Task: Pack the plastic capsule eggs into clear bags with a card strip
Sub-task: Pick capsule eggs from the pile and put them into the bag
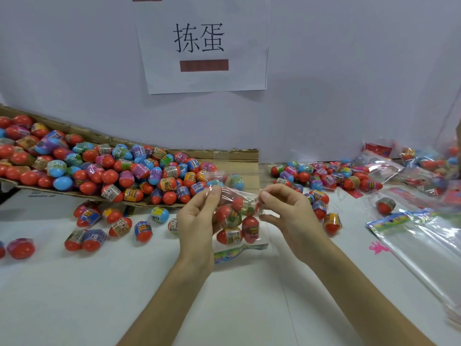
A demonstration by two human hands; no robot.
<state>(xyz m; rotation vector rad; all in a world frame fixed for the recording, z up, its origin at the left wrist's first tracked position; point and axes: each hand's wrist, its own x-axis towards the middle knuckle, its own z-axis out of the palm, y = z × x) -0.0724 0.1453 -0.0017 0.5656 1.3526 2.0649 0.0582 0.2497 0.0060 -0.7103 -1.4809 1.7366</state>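
**Bag held by its mouth between both hands**

The bag's point(240, 222) clear film is hard to trace. Its upper edge shows only as glints between the fingertips, and the left hand point(197, 218) hides its 9 o'clock side. The eggs point(225, 214) inside overlap, so their count is unsure: four or five, mostly red. Whether the bag's bottom touches the table point(124, 283) cannot be told.

Each hand pinches film at the bag's top, the left at the 10 o'clock corner and the right hand point(287, 211) at the 2 o'clock corner, thumb against forefinger. The eggs hang below both grips, toward 6 o'clock, between the palms.

The bag's long axis runs 12 to 6 o'clock, mouth at 12 and the card strip point(237, 253) across its 6 o'clock end.

At 10 o'clock a cardboard tray point(224, 156) heaped with eggs is cut off by the frame's left edge. At 3 o'clock empty bags point(424, 245) run off the right edge. Packed bags point(411, 168) at 2 o'clock are blurred.
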